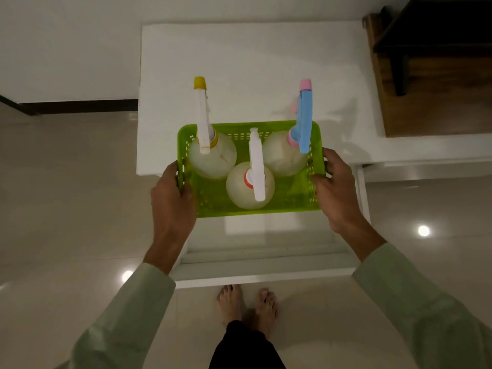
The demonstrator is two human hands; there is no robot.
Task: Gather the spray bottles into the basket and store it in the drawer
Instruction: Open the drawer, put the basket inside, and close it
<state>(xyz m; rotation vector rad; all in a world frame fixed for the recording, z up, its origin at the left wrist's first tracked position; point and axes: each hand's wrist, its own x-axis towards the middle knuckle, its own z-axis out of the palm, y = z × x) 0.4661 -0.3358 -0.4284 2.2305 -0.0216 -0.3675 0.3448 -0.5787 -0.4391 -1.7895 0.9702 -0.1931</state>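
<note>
Green basket [266, 209] at frame centre, held over the open white drawer [262, 265], left hand [173, 198] clamped on its left rim, right hand [336, 190] on its right rim. Three spray bottles upright inside: yellow-nozzle bottle [211, 155] upper left, blue-trigger bottle [283, 153] upper right, white-trigger bottle [250, 186] lower middle. White countertop [253, 62] behind.

home | glossy tiled floor [66, 182] | bare feet [247, 307] | white cabinet [253, 62]
</note>
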